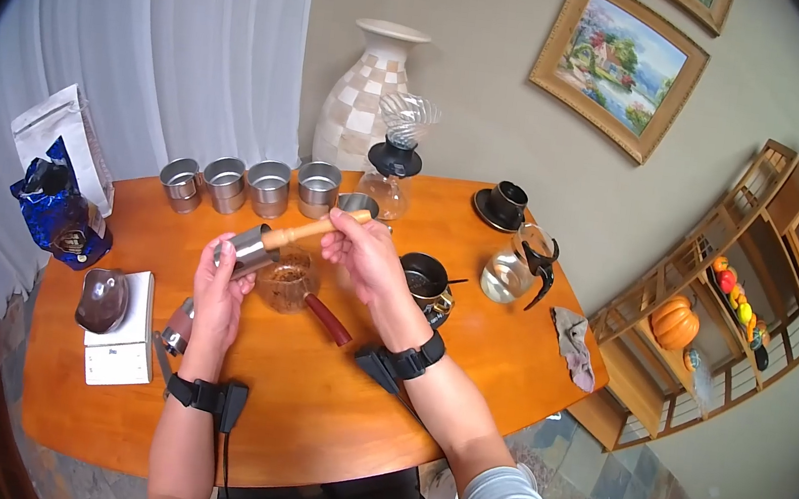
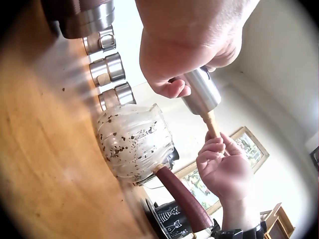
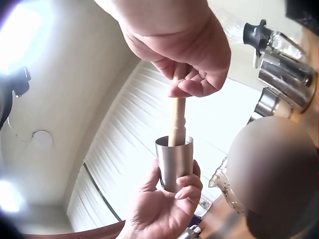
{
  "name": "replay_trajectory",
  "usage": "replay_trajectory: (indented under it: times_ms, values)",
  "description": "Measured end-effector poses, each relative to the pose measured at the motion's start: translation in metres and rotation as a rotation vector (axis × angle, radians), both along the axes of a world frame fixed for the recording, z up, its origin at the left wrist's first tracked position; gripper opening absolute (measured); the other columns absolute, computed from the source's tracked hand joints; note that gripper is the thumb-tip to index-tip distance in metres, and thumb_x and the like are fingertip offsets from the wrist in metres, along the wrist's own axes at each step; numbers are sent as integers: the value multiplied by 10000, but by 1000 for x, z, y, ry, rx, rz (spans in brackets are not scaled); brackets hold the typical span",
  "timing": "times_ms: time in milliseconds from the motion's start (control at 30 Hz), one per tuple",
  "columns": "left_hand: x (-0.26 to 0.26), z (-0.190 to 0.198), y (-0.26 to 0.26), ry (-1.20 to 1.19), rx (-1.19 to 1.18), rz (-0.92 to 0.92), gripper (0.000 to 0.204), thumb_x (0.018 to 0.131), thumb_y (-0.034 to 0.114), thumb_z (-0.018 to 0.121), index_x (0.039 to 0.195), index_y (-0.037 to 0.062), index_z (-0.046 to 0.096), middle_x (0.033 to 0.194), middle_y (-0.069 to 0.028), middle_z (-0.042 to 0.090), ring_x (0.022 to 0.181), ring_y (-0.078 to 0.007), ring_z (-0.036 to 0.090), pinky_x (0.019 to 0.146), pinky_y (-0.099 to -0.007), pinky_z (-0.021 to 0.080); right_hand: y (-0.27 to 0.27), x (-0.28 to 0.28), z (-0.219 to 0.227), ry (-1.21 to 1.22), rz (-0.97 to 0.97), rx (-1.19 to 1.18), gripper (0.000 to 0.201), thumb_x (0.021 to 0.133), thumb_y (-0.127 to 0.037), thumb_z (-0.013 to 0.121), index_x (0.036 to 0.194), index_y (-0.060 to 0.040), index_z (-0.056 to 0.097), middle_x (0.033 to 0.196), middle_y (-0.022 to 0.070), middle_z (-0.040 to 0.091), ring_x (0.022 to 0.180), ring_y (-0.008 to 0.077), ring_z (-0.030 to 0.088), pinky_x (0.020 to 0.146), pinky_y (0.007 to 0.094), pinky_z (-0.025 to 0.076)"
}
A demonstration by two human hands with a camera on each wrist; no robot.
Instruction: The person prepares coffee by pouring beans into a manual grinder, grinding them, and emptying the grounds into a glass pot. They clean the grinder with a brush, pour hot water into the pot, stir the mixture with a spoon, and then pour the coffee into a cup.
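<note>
We are gripping a metal cup [image 1: 247,253] with our left grip [image 1: 220,292], its fingers and thumb closing around the sides. Our right grip [image 1: 368,261] is closing on a wooden rod [image 1: 307,231], pinching it between thumb and fingers, and the rod's far end is reaching inside the mouth of the metal cup. We are holding both up above the tabletop [image 1: 299,417], and the cup is tilting.

Just beside and below the metal cup, a glass pot [image 1: 285,287] with a dark red handle [image 1: 327,320] is standing on the tabletop, dark specks clinging to its wall. Beyond it, four metal mugs [image 1: 268,191] are standing in a row, and another metal vessel [image 1: 359,207] is showing behind the rod.

On our left, a brown bowl [image 1: 102,301] is resting on a white scale [image 1: 119,355], near a blue bag [image 1: 64,218] and a white bag [image 1: 65,134]. A glass dripper [image 1: 407,119] is standing near a checkered vase [image 1: 363,100]. On our right, a black bowl [image 1: 424,275], a black cup [image 1: 508,201] on a saucer, a glass jug [image 1: 508,275] with a black handle and a grey cloth [image 1: 572,349] are lying spread out.
</note>
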State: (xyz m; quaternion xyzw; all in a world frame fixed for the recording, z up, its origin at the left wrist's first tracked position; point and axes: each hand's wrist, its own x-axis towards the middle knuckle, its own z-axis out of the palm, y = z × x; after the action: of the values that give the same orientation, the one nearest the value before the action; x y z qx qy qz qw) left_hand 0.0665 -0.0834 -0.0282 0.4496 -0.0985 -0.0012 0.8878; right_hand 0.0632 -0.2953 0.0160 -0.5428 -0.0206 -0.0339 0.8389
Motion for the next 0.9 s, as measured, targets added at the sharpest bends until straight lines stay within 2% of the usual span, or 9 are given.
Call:
replay_trajectory:
  times_ms: [100, 167, 233, 300, 500, 600, 700, 867, 900]
  values:
    - [1, -1, -1, -1, 36, -18, 265, 1024, 287, 483, 1180, 73, 492, 950, -39, 597, 705, -82, 532, 612, -205, 452, 7, -4, 3, -3, 48, 100, 259, 941, -274, 618, 843, -36, 642, 691, 42, 640, 580, 108, 592, 558, 215, 458]
    - [-2, 3, -1, 3, 3, 4, 287, 1003, 281, 536, 1200, 79, 483, 975, -45, 586, 738, -78, 518, 619, -215, 439, 2, 2, -7, 8, 79, 103, 261, 936, -271, 622, 829, -33, 642, 674, 41, 637, 562, 107, 587, 542, 217, 456]
    - [-1, -1, -3, 4, 24, -13, 280, 1009, 279, 520, 1202, 79, 485, 971, -42, 589, 730, -77, 522, 616, -211, 440, -2, 3, -1, -37, 93, -16, 261, 930, -264, 625, 808, -34, 642, 642, 35, 625, 536, 106, 573, 513, 221, 445]
    - [0, -3, 1, -18, 59, -23, 268, 1023, 275, 488, 1204, 77, 490, 964, -36, 594, 714, -75, 530, 611, -202, 441, -3, -3, 8, -12, -52, -86, 262, 923, -255, 631, 783, -32, 643, 607, 30, 611, 503, 97, 547, 486, 221, 424]
    - [-2, -1, -2, 0, 103, 4, 288, 1007, 257, 529, 1210, 57, 488, 970, -46, 566, 698, -82, 485, 595, -212, 418, 0, -4, 10, -127, -30, -307, 240, 942, -225, 603, 841, -12, 646, 636, 15, 602, 549, 78, 545, 515, 221, 426]
    - [-1, -3, -1, 16, 126, 29, 307, 1002, 269, 539, 1215, 54, 485, 929, -45, 554, 683, -93, 482, 588, -221, 410, 3, -5, 9, -207, -159, -318, 236, 944, -230, 607, 872, -8, 641, 671, 21, 612, 575, 78, 554, 524, 221, 429]
    - [-1, 1, -1, 20, 127, 45, 313, 1001, 271, 541, 1218, 54, 480, 906, -41, 543, 678, -99, 480, 585, -226, 408, -6, -1, 8, -130, -105, -169, 227, 943, -221, 610, 842, -20, 640, 663, 21, 615, 565, 80, 555, 523, 217, 428]
    - [0, -3, -3, 25, 215, 75, 357, 975, 282, 592, 1224, 56, 470, 925, -28, 541, 699, -82, 480, 599, -211, 409, 1, -1, 5, -77, -72, -268, 223, 932, -209, 617, 807, -26, 642, 636, 17, 605, 538, 76, 541, 514, 216, 424]
    - [-1, -2, -4, 27, 217, 77, 357, 975, 282, 592, 1224, 56, 470, 925, -28, 541, 699, -82, 480, 599, -211, 409, 0, -3, 9, -100, -170, -340, 219, 928, -207, 619, 816, -21, 645, 635, 15, 601, 535, 74, 537, 510, 217, 423]
